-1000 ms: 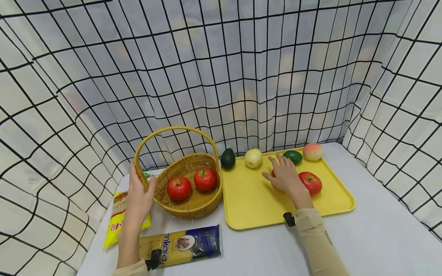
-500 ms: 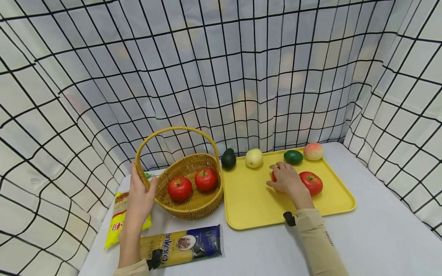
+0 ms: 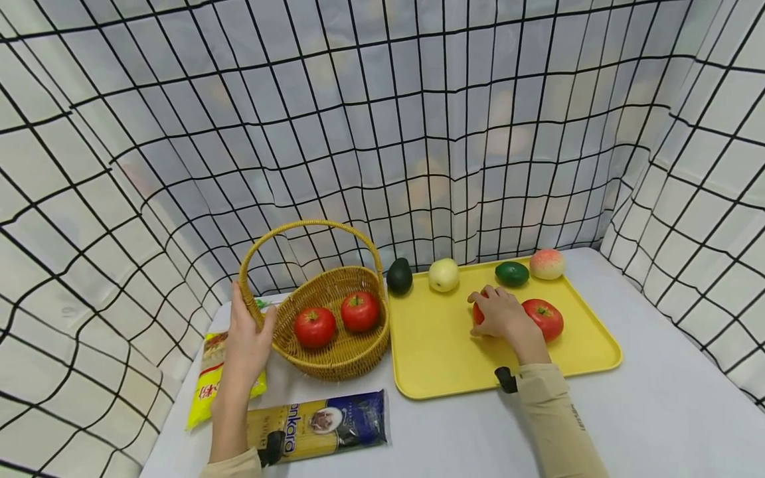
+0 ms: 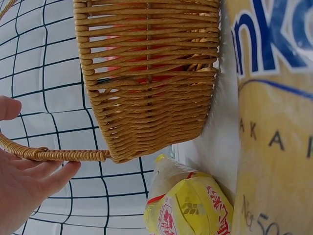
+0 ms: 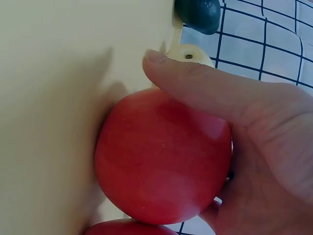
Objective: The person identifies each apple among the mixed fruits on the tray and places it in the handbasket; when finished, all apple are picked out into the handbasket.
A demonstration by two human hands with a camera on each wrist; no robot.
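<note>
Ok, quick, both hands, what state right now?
Left hand: open, touching the basket handle.
Right hand: closed around a red tomato.

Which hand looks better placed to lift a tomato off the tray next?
Probably the right hand: it grips a tomato on the yellow tray, while the left hand touches the handle of the basket.

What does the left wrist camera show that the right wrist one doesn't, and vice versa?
Only the left wrist view: the left hand at the handle of the wicker basket, a yellow bag and a lettered packet.

Only the right wrist view: the right hand gripping a tomato, a dark green fruit, a pale fruit and the tray.

Both: a white backdrop with black lines, and more red fruit.
</note>
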